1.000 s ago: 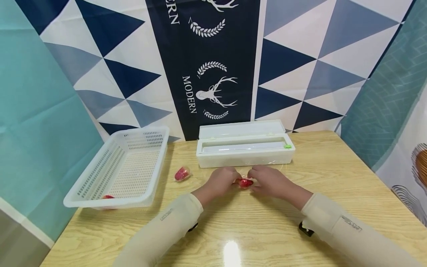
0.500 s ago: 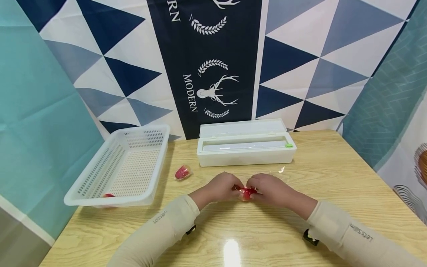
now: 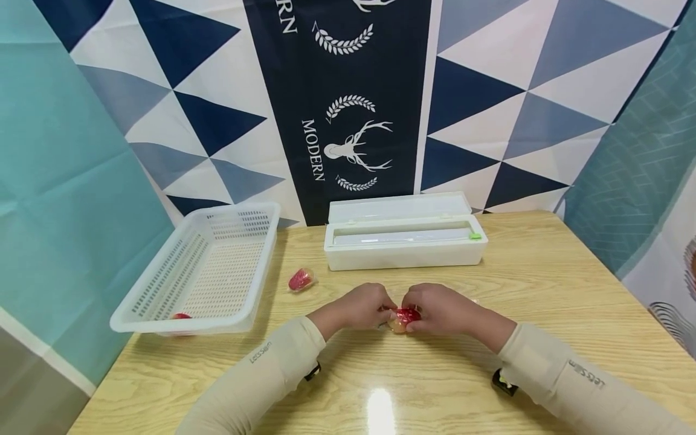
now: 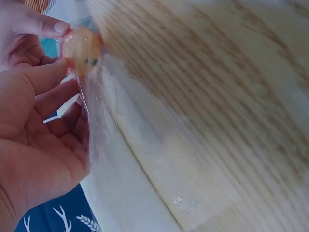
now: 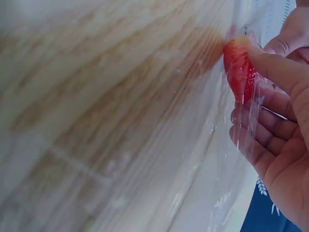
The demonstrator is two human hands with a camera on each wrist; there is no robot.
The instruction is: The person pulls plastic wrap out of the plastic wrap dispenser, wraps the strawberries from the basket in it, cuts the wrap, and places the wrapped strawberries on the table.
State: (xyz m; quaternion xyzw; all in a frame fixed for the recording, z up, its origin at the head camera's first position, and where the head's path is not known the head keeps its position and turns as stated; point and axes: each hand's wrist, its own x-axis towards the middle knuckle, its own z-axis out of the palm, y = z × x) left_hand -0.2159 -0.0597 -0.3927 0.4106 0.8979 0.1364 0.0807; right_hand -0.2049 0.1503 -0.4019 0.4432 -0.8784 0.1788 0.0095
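Between my two hands is an apple piece [image 3: 406,316], red-skinned, with a pale cut face and dark seeds [image 4: 90,61] in the left wrist view. Clear cling film [image 4: 96,106] covers it and trails off toward the tabletop. My left hand [image 3: 363,306] pinches its left side, thumb toward me. From the other side my right hand [image 3: 441,309] grips it, its thumb lying on the red skin in the right wrist view, the other fingers behind the film. A second film-wrapped red piece [image 3: 301,280] lies on the table to the left.
A white box [image 3: 405,259] with its lid raised and a white roll inside stands behind my hands; a green slider [image 3: 475,236] sits at its right end. At left is a white perforated basket [image 3: 266,254] with a red piece [image 3: 182,316] near its front edge.
Both hands have come slightly nearer to me with the apple piece, away from the box. More of its pale side now shows in the head view.
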